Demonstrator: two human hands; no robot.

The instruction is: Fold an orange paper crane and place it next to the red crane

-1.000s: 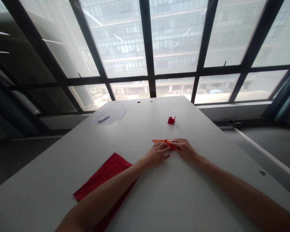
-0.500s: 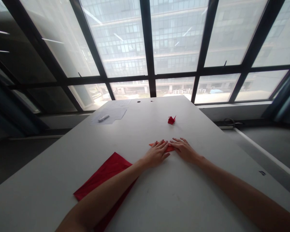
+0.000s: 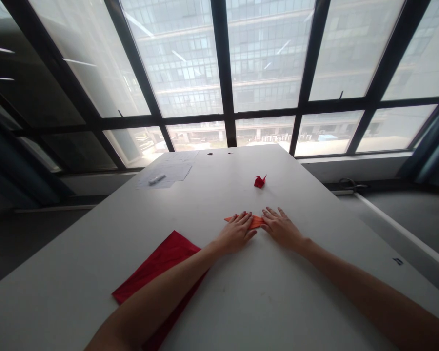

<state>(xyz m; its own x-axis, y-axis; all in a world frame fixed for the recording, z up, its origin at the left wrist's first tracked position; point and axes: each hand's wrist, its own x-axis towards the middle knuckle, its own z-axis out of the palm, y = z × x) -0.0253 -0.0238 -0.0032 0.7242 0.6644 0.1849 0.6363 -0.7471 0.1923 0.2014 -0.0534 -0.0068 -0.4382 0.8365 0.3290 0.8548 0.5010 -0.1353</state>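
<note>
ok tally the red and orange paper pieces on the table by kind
red origami crane: 1
folded orange paper: 1
flat red paper sheet: 1
total: 3

From where I stand I count two bare hands: one left hand (image 3: 236, 234) and one right hand (image 3: 281, 229). There is a single white table (image 3: 95, 253) with two small holes (image 3: 209, 153) in its top. On it lie one folded piece of orange paper (image 3: 247, 221), one small red paper crane (image 3: 260, 182), one sheet of red paper (image 3: 155, 265), one white marker (image 3: 157, 179) and some loose white papers (image 3: 175, 171) — too overlapped to count. Past the table — one pair of scissors (image 3: 352, 184) and two blue curtains (image 3: 10, 165).
</note>
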